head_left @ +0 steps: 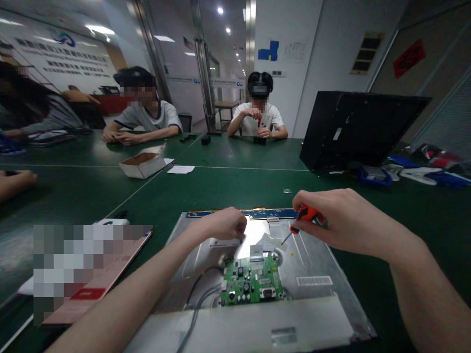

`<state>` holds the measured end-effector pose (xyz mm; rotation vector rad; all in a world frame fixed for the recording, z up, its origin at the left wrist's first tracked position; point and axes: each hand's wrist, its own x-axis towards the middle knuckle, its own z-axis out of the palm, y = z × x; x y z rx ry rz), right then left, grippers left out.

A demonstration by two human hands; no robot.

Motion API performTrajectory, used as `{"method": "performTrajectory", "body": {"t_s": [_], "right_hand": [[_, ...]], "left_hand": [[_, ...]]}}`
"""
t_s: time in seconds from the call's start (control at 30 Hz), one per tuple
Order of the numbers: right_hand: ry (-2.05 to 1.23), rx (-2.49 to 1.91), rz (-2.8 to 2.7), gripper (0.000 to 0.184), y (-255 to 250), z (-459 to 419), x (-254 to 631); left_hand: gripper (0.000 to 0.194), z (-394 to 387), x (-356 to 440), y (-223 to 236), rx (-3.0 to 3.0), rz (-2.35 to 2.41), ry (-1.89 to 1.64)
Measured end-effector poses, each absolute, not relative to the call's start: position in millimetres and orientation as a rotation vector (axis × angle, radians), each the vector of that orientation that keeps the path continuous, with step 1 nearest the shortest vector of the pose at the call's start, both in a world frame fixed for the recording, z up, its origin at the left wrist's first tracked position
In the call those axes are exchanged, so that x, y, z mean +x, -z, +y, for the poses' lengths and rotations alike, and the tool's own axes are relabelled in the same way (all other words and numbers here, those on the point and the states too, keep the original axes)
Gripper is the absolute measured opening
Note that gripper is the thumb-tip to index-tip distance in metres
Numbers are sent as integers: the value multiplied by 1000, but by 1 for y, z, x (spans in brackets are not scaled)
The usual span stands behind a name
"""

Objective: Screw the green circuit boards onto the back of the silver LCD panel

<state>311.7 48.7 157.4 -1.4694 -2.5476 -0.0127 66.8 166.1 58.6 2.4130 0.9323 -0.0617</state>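
1. A flat silver metal panel (pixel 312 260) is laid on the dark green counter (pixel 206 184), near and central; a green circuit board (pixel 250 282) is carried on its back.
2. The red-and-black screwdriver (pixel 306 215) is gripped by the fingers of the right hand (pixel 342 215), its shaft angled down to the left, its tip near the board's far right corner.
3. The left hand (pixel 230 226) is held over the panel, left of the bright reflection, fingers curled; whether anything is pinched cannot be told. The hands are apart.
4. The board is uncovered and seated on the panel, with grey cables (pixel 198 311) running from its left side. Whether any screw is loosened or removed cannot be told, so progress is judged only as partial exposure.
5. A blue circuit strip (pixel 290 213) is seen along the panel's far edge.
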Motion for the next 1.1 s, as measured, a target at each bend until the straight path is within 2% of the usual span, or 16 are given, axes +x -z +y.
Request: {"method": "performTrajectory", "body": {"t_s": [0.3, 0.5, 0.73, 1.1], "right_hand": [[-20, -1435, -2544, 10, -159, 47, 314], [0, -1415, -2537, 10, -161, 44, 317], [31, -1361, -2545, 10, -162, 42, 321], [-63, -1375, -2582, 9, -162, 37, 317]], "left_hand": [[11, 123, 88, -87, 2432, 622, 18], [27, 100, 99, -80, 2430, 485, -27], [11, 68, 105, -67, 2604, 650, -45], [12, 33, 103, -38, 2707, 758, -235]]}}
